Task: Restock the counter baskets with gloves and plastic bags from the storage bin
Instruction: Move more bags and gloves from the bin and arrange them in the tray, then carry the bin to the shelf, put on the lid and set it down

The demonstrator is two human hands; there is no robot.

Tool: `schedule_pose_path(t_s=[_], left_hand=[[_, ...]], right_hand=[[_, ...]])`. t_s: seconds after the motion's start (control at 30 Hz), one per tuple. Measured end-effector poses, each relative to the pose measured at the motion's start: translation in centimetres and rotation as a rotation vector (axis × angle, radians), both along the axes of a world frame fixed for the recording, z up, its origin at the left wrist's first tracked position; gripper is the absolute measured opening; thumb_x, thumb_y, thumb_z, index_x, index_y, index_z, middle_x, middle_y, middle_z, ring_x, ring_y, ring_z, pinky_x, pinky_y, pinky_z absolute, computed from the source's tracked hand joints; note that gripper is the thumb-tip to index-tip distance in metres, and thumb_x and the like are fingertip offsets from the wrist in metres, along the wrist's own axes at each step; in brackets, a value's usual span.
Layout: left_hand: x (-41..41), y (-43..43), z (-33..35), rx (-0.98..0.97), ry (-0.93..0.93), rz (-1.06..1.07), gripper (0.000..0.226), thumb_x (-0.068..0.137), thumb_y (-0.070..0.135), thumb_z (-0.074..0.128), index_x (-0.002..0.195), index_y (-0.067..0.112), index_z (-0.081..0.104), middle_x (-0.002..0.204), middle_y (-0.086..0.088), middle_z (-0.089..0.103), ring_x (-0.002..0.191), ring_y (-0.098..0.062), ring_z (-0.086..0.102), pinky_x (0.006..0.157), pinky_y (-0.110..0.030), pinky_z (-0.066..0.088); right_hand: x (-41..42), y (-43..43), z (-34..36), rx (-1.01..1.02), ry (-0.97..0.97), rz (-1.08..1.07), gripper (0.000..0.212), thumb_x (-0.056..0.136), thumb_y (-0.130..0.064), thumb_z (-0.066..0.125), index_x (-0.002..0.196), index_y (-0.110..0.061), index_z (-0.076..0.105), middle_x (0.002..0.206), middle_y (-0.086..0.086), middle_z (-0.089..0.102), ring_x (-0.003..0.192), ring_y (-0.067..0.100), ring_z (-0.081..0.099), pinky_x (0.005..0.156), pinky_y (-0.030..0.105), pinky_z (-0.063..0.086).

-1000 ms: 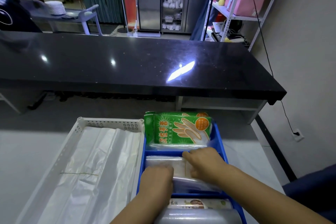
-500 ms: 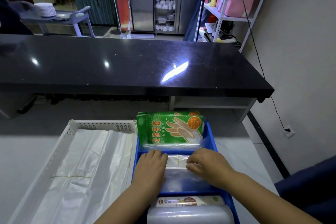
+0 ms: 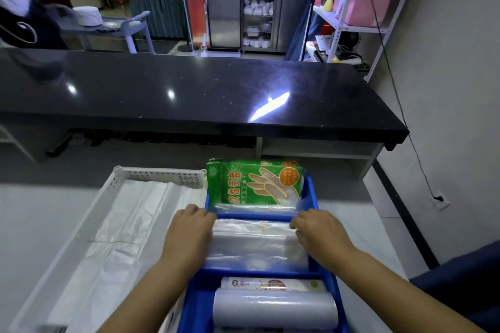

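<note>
A blue divided basket (image 3: 315,197) stands before me on the white counter. Green packs of disposable gloves (image 3: 257,184) stand in its far compartment. A flat stack of clear plastic bags (image 3: 254,246) lies in the middle compartment. My left hand (image 3: 189,232) is curled over the stack's left end at the basket wall. My right hand (image 3: 322,232) is curled over the right end. The fingertips of both are tucked down out of sight. Two plastic rolls (image 3: 273,308) fill the near compartment.
A white perforated basket (image 3: 159,170) holding white plastic bags (image 3: 121,238) touches the blue one on the left. A long black counter (image 3: 189,89) runs across behind. Another person (image 3: 19,8) is at the far left. Metal shelving (image 3: 351,21) stands at the back right.
Both hands have slid apart from the top of the clear bag stack to its two ends. The stack lies flatter in its compartment.
</note>
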State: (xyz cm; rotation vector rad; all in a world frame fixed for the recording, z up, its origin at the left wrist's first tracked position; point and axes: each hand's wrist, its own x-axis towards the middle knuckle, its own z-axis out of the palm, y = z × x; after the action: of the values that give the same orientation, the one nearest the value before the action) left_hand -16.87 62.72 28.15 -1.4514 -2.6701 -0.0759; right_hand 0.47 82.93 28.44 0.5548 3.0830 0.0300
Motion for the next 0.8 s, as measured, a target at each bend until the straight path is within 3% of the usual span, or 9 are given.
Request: schedule_pose_path(t_s=[0.07, 0.13, 0.23, 0.3, 0.4, 0.47, 0.53, 0.63, 0.8], left_hand=[[0.4, -1.8, 0.9, 0.123, -0.074, 0.115, 0.025, 0.055, 0.009, 0.079, 0.076, 0.019, 0.069, 0.070, 0.001, 0.068, 0.066, -0.024, 0.063, 0.052, -0.030, 0.048], [1.6, -3.9, 2.0, 0.254, -0.166, 0.264, 0.022, 0.077, 0.014, 0.068, 0.098, 0.019, 0.069, 0.091, 0.002, 0.070, 0.084, -0.023, 0.065, 0.063, -0.032, 0.050], [3.7, -7.3, 2.8, 0.355, -0.175, 0.419, 0.023, 0.089, 0.024, 0.055, 0.110, 0.024, 0.063, 0.105, 0.008, 0.068, 0.094, -0.015, 0.062, 0.069, -0.026, 0.043], [5.0, -10.0, 2.8, 0.382, -0.196, 0.535, 0.021, 0.090, 0.027, 0.054, 0.108, 0.026, 0.064, 0.102, 0.010, 0.069, 0.095, -0.013, 0.062, 0.068, -0.023, 0.039], [7.0, -14.6, 2.3, 0.393, -0.236, 0.686, 0.017, 0.087, 0.024, 0.058, 0.101, 0.024, 0.067, 0.098, 0.007, 0.071, 0.096, -0.019, 0.064, 0.071, -0.031, 0.046], [8.1, -17.3, 2.2, 0.373, -0.239, 0.779, 0.018, 0.087, 0.024, 0.058, 0.102, 0.024, 0.068, 0.101, 0.006, 0.071, 0.096, -0.019, 0.064, 0.075, -0.032, 0.048], [9.2, -20.0, 2.3, 0.400, -0.229, 0.831, 0.015, 0.087, 0.022, 0.059, 0.098, 0.023, 0.069, 0.099, 0.004, 0.072, 0.093, -0.019, 0.064, 0.069, -0.030, 0.045], [10.8, -23.8, 2.4, 0.455, -0.218, 0.890, 0.010, 0.086, 0.021, 0.061, 0.090, 0.023, 0.069, 0.091, 0.004, 0.072, 0.085, -0.017, 0.063, 0.055, -0.022, 0.031], [13.3, -31.4, 1.6, 0.454, -0.199, 0.969, 0.010, 0.086, 0.025, 0.060, 0.091, 0.026, 0.068, 0.092, 0.006, 0.072, 0.086, -0.017, 0.064, 0.058, -0.027, 0.034]], right_hand=[[-0.5, -0.6, 0.6, -0.036, 0.093, 0.050, 0.016, 0.082, -0.017, 0.056, 0.085, -0.021, 0.071, 0.080, 0.000, 0.071, 0.070, 0.022, 0.063, 0.059, 0.035, 0.052], [-1.6, -1.7, 1.3, -0.108, 0.134, 0.121, 0.022, 0.085, -0.022, 0.049, 0.077, -0.020, 0.069, 0.074, -0.001, 0.069, 0.066, 0.020, 0.061, 0.056, 0.034, 0.050], [-3.9, -4.3, 1.7, -0.138, 0.193, 0.290, 0.030, 0.080, -0.029, 0.042, 0.064, -0.020, 0.065, 0.060, -0.001, 0.065, 0.054, 0.020, 0.059, 0.046, 0.030, 0.044], [-5.5, -6.3, 1.6, -0.121, 0.195, 0.381, 0.032, 0.079, -0.032, 0.039, 0.061, -0.021, 0.063, 0.056, -0.001, 0.063, 0.051, 0.021, 0.057, 0.043, 0.030, 0.041], [-7.1, -9.8, 1.4, -0.175, 0.185, 0.479, 0.023, 0.081, -0.025, 0.048, 0.062, -0.017, 0.059, 0.059, 0.002, 0.062, 0.056, 0.026, 0.056, 0.046, 0.034, 0.042], [-7.5, -12.3, 1.9, -0.237, 0.157, 0.529, 0.020, 0.085, -0.025, 0.051, 0.070, -0.018, 0.062, 0.070, 0.001, 0.066, 0.066, 0.026, 0.059, 0.053, 0.034, 0.042], [-7.5, -14.7, 2.2, -0.276, 0.114, 0.582, 0.021, 0.089, -0.028, 0.046, 0.085, -0.020, 0.066, 0.085, 0.000, 0.069, 0.079, 0.024, 0.062, 0.063, 0.034, 0.044], [-7.3, -18.4, 2.3, -0.275, 0.086, 0.638, 0.024, 0.091, -0.030, 0.043, 0.092, -0.020, 0.064, 0.091, 0.001, 0.068, 0.087, 0.024, 0.062, 0.067, 0.034, 0.044], [-6.1, -25.1, 2.4, -0.274, 0.047, 0.671, 0.026, 0.092, -0.032, 0.041, 0.098, -0.024, 0.065, 0.096, -0.004, 0.067, 0.089, 0.018, 0.061, 0.073, 0.033, 0.049]])
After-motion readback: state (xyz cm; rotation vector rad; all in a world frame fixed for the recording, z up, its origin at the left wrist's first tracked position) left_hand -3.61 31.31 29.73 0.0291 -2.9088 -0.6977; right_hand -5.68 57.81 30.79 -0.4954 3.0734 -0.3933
